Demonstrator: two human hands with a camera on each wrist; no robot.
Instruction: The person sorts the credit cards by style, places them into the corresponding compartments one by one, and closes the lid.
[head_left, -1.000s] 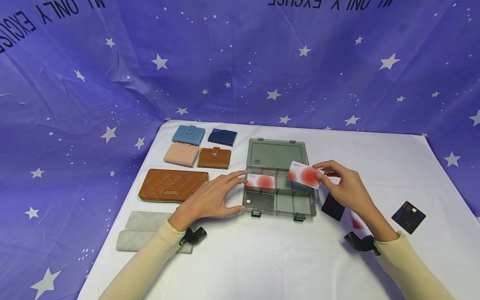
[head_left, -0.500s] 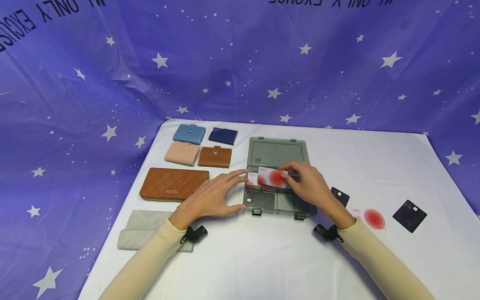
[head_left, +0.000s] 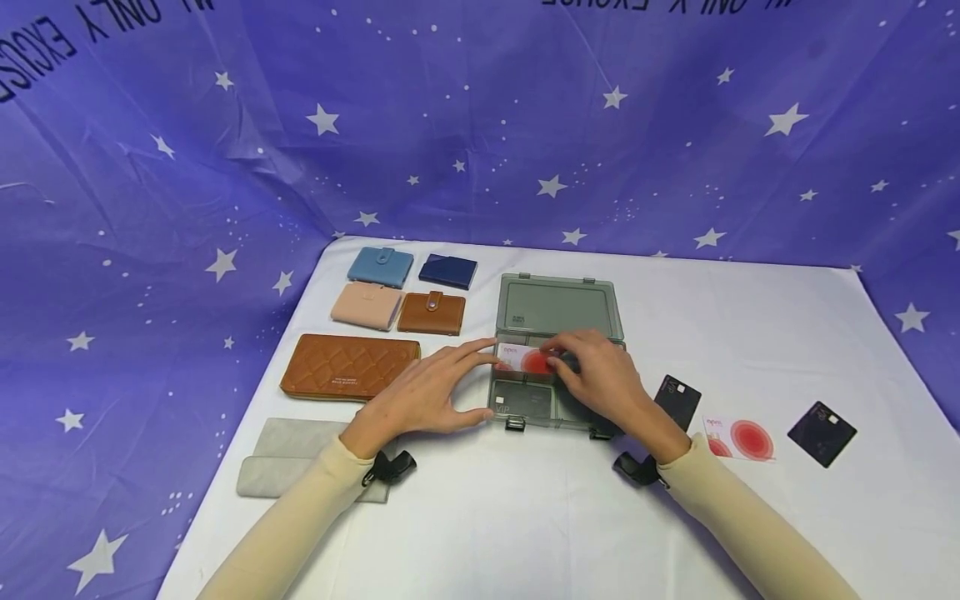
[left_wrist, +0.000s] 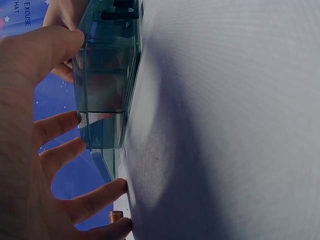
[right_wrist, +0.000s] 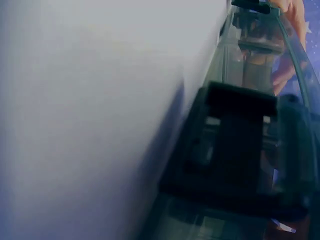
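A smoky, see-through divided box (head_left: 558, 305) lies with its lid folded back. In its back left compartment is a white card with a red circle (head_left: 517, 358); my right hand (head_left: 600, 377) pinches its right end, fingertips down at the compartment. A dark VIP card (head_left: 523, 402) lies in the front left compartment. My left hand (head_left: 420, 400) steadies the box's left side with spread, mostly straight fingers. The left wrist view puts the thumb (left_wrist: 62, 45) at the box rim. A dark latch (right_wrist: 235, 145) fills much of the right wrist view.
Right of the box lie a black card (head_left: 678, 402), another red-circle card (head_left: 738, 439) and a black card (head_left: 822, 433). On the left are a quilted brown wallet (head_left: 348, 367), a grey folded wallet (head_left: 281, 477) and several small wallets, including a blue one (head_left: 380, 267).
My right hand has carried the red-circle card leftward and lowered it onto a matching card in the back left compartment. My left hand has stayed at the box's side.
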